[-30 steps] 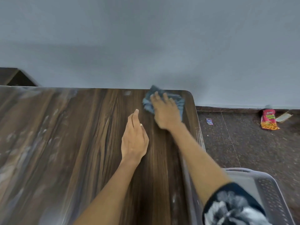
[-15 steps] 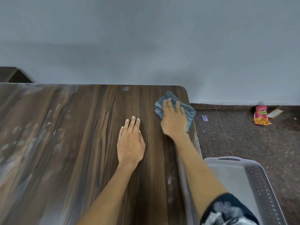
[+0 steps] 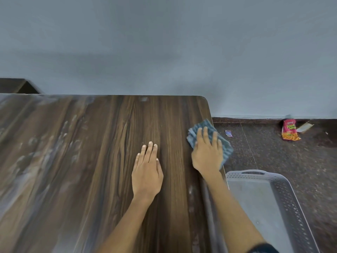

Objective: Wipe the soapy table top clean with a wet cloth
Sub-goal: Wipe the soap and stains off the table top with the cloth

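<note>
You are wiping with your right hand [image 3: 207,154], pressing flat fingers on the blue cloth [image 3: 211,133] at the counter [image 3: 82,161] edge, three o'clock. Your left hand [image 3: 146,172] is resting open. Next, the soapy streaks at nine o'clock are needing passes.

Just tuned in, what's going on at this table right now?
A person is wiping a wooden table top. The right hand presses a blue-grey cloth flat at the table's right edge, part of it hanging past the edge. The left hand rests flat on the already clean, dark strip. Soapy white smears cover the left part. A grey plastic basket sits on the floor beside the table.
</note>
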`<state>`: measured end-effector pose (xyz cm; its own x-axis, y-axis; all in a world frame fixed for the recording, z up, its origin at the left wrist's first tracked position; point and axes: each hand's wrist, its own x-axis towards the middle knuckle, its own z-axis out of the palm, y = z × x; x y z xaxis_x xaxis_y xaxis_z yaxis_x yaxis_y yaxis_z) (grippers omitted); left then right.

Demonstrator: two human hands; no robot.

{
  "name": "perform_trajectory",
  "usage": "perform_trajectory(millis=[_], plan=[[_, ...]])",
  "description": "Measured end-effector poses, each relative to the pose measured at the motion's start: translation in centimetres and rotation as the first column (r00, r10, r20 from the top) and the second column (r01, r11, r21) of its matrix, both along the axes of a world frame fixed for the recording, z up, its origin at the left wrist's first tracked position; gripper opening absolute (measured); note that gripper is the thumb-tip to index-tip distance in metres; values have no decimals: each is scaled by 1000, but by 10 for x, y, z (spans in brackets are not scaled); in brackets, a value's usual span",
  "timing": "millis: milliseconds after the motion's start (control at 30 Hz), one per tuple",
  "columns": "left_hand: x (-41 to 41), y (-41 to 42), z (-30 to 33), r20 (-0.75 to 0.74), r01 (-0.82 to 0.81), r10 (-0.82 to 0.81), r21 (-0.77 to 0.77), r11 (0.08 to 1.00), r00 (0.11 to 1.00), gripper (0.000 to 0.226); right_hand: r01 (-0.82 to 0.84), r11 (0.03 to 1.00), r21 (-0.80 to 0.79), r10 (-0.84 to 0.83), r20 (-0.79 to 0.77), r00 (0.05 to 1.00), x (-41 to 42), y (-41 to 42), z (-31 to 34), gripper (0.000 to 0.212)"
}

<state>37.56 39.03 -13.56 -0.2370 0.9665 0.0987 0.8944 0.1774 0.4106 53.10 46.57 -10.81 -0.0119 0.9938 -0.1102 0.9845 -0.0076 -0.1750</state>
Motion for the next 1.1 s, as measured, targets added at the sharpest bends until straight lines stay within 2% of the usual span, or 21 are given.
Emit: perform_trajectory(millis=[67, 167, 233, 333, 433, 533, 633, 700, 800, 867, 967, 1100], plan=[[1, -8, -1, 8, 15, -15, 1, 1000, 1000, 47, -118, 993, 15, 118, 1, 993, -23, -3, 2, 58], [-1, -25, -4, 7, 54, -54, 2, 999, 999, 48, -321, 945, 61, 322, -7, 947, -39, -66, -3, 58], [-1, -39, -5, 1, 64, -64, 7, 998, 998, 53, -348, 937, 36, 350, -46, 936, -27, -117, -3, 57], [-1, -59, -4, -16, 63, -63, -6, 998, 998, 55, -174, 985, -3, 174, -50, 984, 13, -145, -1, 54], [-1, -75, -5, -28, 54, -55, -28, 998, 998, 52, 50, 998, -37, -50, 7, 999, 37, -110, 4, 53], [-1, -92, -4, -41, 51, -53, -48, 998, 998, 54, 77, 990, -117, -80, -18, 997, 28, -56, 13, 58], [-1, -100, -2, -50, 44, -47, -61, 997, 998, 54, -63, 993, -103, 67, 36, 997, 0, -20, 19, 64], [-2, -103, 0, -62, 50, -55, -79, 996, 997, 52, -200, 975, -91, 206, 61, 977, -16, -24, 16, 65], [-4, -111, 2, -39, 86, -89, -80, 993, 995, 49, -364, 930, -49, 363, -28, 931, -26, -79, 10, 58], [-6, -115, 3, -46, 96, -99, -80, 992, 994, 49, -414, 910, -15, 412, -65, 909, -17, -134, 7, 52], [-6, -120, 2, -64, 97, -102, -78, 992, 993, 49, -339, 940, -32, 335, -86, 938, 14, -189, 7, 49], [-7, -127, 1, -85, 86, -92, -73, 994, 992, 49, -86, 996, -1, 86, 42, 995, 40, -154, 7, 53]])
